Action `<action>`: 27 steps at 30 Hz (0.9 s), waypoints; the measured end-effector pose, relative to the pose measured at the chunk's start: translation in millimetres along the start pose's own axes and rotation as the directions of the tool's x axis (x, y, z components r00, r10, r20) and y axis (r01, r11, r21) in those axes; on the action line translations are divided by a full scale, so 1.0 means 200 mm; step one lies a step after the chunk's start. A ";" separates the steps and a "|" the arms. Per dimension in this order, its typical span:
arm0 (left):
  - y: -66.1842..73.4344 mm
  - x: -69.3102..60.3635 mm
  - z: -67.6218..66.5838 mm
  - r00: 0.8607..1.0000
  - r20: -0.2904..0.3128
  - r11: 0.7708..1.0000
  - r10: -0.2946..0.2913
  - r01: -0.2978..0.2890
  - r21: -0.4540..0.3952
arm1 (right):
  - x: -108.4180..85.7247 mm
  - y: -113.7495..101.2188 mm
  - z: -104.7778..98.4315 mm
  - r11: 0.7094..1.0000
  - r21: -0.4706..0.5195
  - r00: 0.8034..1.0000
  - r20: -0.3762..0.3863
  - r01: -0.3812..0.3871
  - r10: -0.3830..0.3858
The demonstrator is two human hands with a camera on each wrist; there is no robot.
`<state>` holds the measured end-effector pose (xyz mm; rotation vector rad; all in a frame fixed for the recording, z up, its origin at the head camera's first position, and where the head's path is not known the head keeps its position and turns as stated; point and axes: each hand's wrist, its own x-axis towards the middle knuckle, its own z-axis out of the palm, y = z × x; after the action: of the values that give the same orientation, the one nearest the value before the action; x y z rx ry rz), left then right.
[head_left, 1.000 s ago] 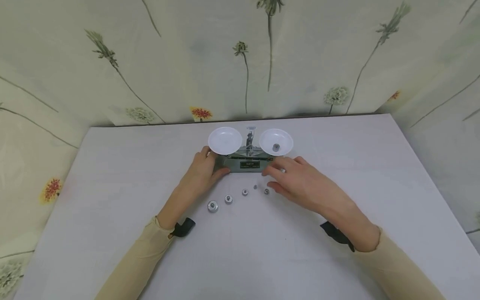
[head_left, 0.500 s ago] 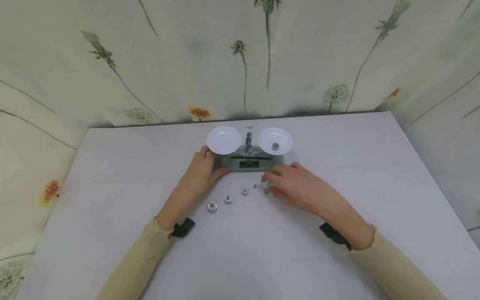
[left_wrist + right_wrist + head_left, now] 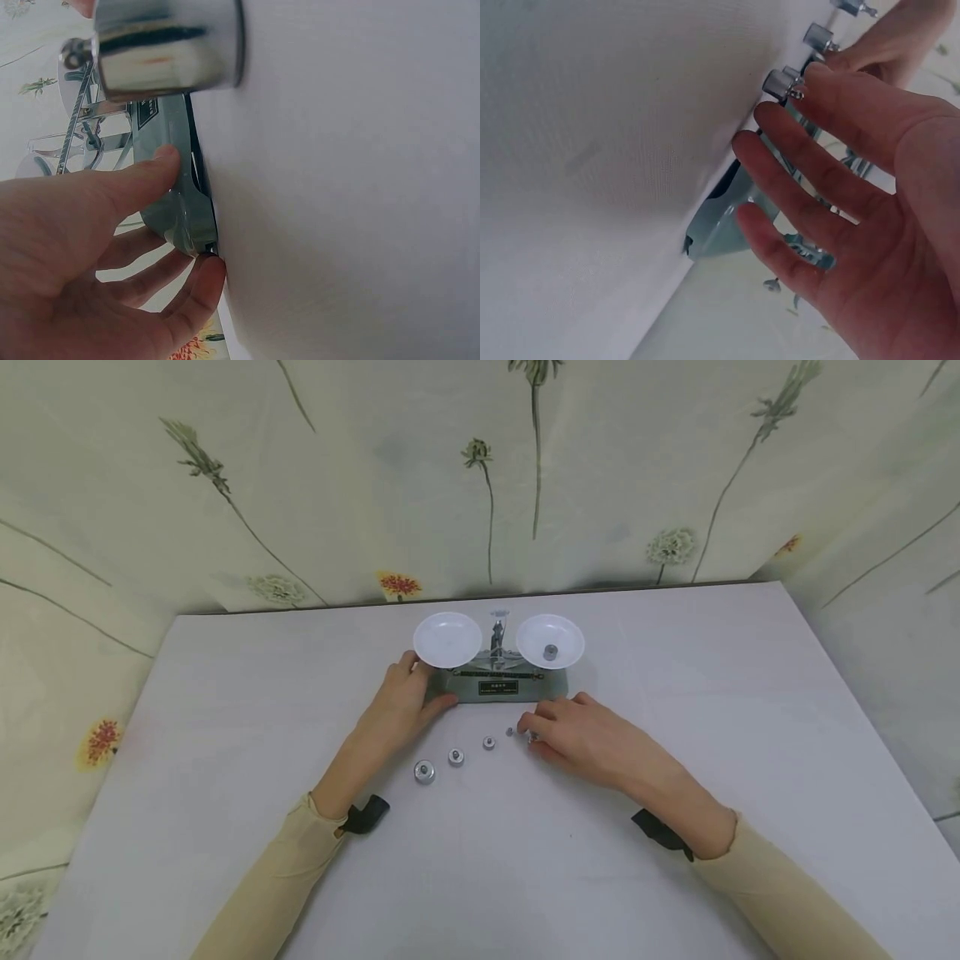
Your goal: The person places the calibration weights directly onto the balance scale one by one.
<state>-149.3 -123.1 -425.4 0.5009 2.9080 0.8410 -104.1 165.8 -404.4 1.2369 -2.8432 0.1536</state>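
A balance scale (image 3: 472, 691) with a grey-green base and two white pans stands at the table's far middle. My left hand (image 3: 393, 706) grips the base's left end, thumb in front and fingers round the end, as the left wrist view (image 3: 135, 262) shows. One small metal weight (image 3: 551, 652) sits in the right pan. Before the scale my right hand (image 3: 585, 739) has its thumb and fingers either side of a small weight (image 3: 779, 84); contact is unclear. Several more weights stand in a row leftward: a tiny one (image 3: 509, 732), then larger ones ending with the biggest (image 3: 424, 772).
A white cloth covers the table (image 3: 480, 877). Behind it hangs a curtain (image 3: 337, 485) printed with flowers. The left pan (image 3: 447, 640) holds nothing visible. Black straps are on both wrists.
My right hand has come down and leftward from the scale's front right to the rightmost small weight, its fingers drawing round it. The left hand keeps its hold on the scale.
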 end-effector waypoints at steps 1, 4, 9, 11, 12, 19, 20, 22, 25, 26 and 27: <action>0.00 0.00 0.00 1.000 -0.001 1.000 0.001 -0.001 0.001 | 0.00 0.00 0.00 1.000 -0.001 1.000 0.002 0.000 0.000; 0.00 0.00 0.00 1.000 -0.001 1.000 0.004 -0.004 0.003 | 0.00 0.00 0.01 1.000 -0.010 1.000 0.000 0.005 -0.005; -0.01 0.00 0.01 1.000 -0.003 1.000 0.005 -0.005 0.006 | 0.01 -0.01 0.02 1.000 -0.028 1.000 -0.011 0.013 -0.014; -0.01 0.00 0.01 1.000 -0.006 1.000 0.007 -0.007 0.007 | 0.01 -0.01 0.03 0.999 -0.034 1.000 -0.012 0.012 -0.013; -0.01 0.00 0.01 1.000 -0.007 1.000 0.008 -0.008 0.009 | 0.01 -0.01 0.03 0.999 -0.036 1.000 -0.013 0.012 -0.012; -0.01 0.01 0.01 1.000 -0.007 1.000 0.005 -0.005 0.014 | 0.01 -0.01 0.04 0.999 -0.051 1.000 -0.009 0.002 -0.003; -0.01 0.01 0.01 1.000 -0.005 1.000 0.003 -0.003 0.015 | 0.01 -0.02 0.04 0.999 -0.051 1.000 -0.010 0.000 -0.001; -0.01 0.01 0.01 1.000 -0.002 1.000 0.000 0.000 0.018 | 0.01 -0.02 0.04 0.999 -0.048 1.000 -0.011 -0.005 0.005; -0.01 0.01 0.01 1.000 0.001 1.000 -0.003 0.003 0.016 | 0.01 -0.02 0.05 0.999 -0.038 1.000 -0.011 -0.015 0.015; -0.01 0.01 0.01 1.000 0.001 1.000 -0.004 0.004 0.015 | 0.01 -0.03 0.05 0.999 -0.034 1.000 -0.010 -0.018 0.017; -0.01 0.01 0.01 1.000 0.000 1.000 -0.005 0.005 0.015 | 0.02 -0.03 0.05 0.999 -0.032 1.000 -0.009 -0.020 0.020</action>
<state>-150.6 -123.4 -427.9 0.4952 2.9164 0.8201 -102.3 158.9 -414.5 1.1992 -2.8401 0.1134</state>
